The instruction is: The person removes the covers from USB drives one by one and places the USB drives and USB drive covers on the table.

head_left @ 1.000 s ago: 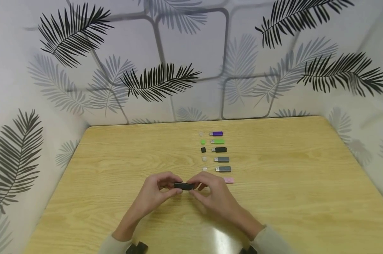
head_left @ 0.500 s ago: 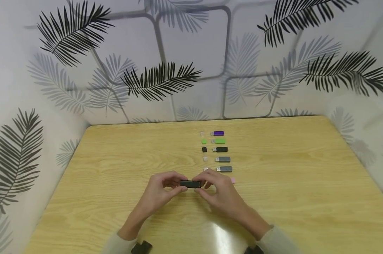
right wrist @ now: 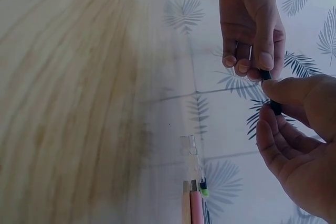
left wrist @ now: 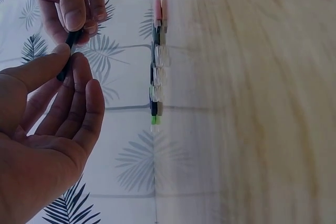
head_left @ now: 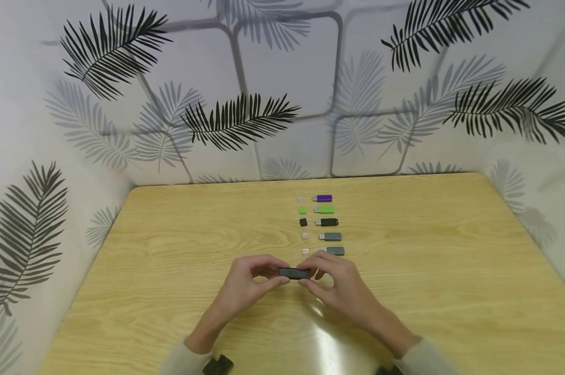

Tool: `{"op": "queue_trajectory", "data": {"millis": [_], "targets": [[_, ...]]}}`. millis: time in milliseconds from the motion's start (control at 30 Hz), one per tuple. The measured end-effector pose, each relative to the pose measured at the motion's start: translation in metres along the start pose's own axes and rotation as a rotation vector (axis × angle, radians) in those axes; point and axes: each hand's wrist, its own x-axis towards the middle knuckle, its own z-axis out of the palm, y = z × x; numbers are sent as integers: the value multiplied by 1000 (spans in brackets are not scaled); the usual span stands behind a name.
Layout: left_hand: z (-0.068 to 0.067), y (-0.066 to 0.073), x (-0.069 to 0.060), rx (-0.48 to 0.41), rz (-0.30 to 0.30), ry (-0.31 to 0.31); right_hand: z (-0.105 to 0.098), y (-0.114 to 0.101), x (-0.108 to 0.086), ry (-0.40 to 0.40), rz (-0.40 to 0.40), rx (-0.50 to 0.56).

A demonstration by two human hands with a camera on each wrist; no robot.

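Observation:
A dark USB stick [head_left: 293, 273] is held level above the table by both hands. My left hand [head_left: 248, 284] pinches its left end between thumb and fingers. The right hand [head_left: 342, 285] pinches the opposite end the same way. No bare metal plug shows on it. Just beyond the hands lie two grey USB sticks [head_left: 331, 237], one behind the other. In the right wrist view a pink USB stick [right wrist: 196, 205] is visible; in the head view the right hand covers its place.
Farther back in the same column lie a black [head_left: 329, 222], a green [head_left: 326, 210] and a purple USB stick [head_left: 324, 198]. Left of them runs a row of small caps, among them a black cap [head_left: 303, 222] and a green cap [head_left: 303, 210]. A patterned wall stands behind the wooden table [head_left: 193, 224].
Both hands have shifted to the right with the dark USB stick between them. The pink USB stick, partly visible before, is now hidden behind the right hand in the head view.

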Motion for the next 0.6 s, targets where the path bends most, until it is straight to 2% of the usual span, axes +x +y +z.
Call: {"op": "queue_trajectory", "data": {"millis": [267,600], "targets": [[7,0,0,-103,-6,-30,-14,-3,-5,-19,-57,6],[11,0,-2,-171,9,-40,-21,-8,-8,-18,-91,-2]]}}
